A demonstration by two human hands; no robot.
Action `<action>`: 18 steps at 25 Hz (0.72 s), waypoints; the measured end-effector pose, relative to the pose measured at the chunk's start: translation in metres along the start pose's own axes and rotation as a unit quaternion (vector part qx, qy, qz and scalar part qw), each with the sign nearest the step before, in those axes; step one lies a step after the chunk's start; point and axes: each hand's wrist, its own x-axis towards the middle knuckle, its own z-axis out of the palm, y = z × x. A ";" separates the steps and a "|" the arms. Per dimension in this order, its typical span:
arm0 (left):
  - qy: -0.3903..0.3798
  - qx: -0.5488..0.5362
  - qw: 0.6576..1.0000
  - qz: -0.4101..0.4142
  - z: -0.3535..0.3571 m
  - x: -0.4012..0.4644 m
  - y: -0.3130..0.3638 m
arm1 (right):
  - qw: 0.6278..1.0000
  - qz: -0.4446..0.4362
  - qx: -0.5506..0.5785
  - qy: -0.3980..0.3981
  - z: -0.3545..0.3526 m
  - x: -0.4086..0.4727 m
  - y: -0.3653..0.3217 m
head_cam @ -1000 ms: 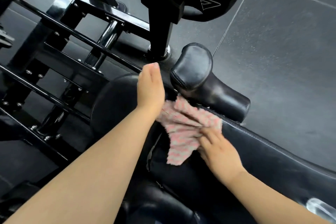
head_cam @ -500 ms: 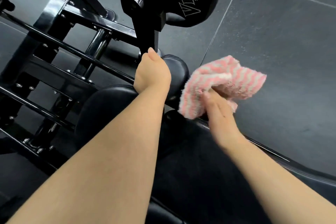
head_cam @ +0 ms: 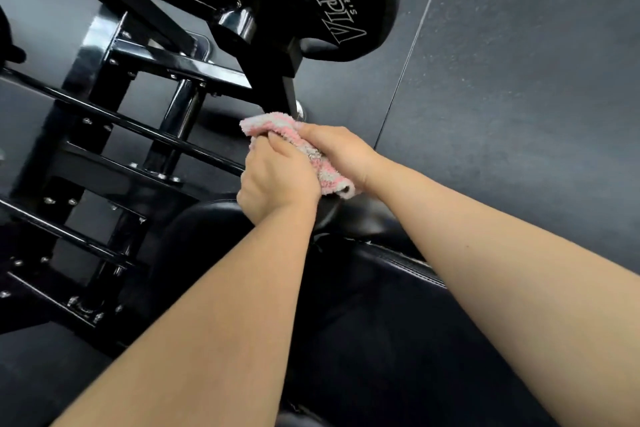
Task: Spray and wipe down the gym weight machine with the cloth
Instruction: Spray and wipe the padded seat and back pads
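Pink-and-white terry cloth [head_cam: 294,146] sits bunched at centre frame, held between both of your hands. Your left hand [head_cam: 277,180] curls its fingers round the lower-left side of the bundle; your right hand [head_cam: 337,149] wraps over it from the right, thumb on top. One cloth end sticks out upper left toward the chrome post [head_cam: 297,107], another hangs lower right, just above the black vinyl roller pad [head_cam: 349,218]. Machine frame [head_cam: 145,135], black steel tubing with bolts, fills left of frame. Lettered round pad [head_cam: 332,0] at top centre. Grey tiled floor [head_cam: 519,80] at right
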 end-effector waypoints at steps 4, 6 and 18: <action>-0.023 -0.047 0.999 -0.015 0.000 0.001 -0.002 | 0.990 0.119 -0.079 0.025 -0.019 0.003 0.011; -0.011 -0.038 0.999 -0.007 0.002 0.001 -0.003 | 0.974 0.165 -0.151 0.019 -0.040 0.002 0.037; 0.088 -0.033 0.995 0.040 0.008 -0.004 -0.005 | 0.982 0.116 -0.149 0.007 -0.037 -0.003 0.054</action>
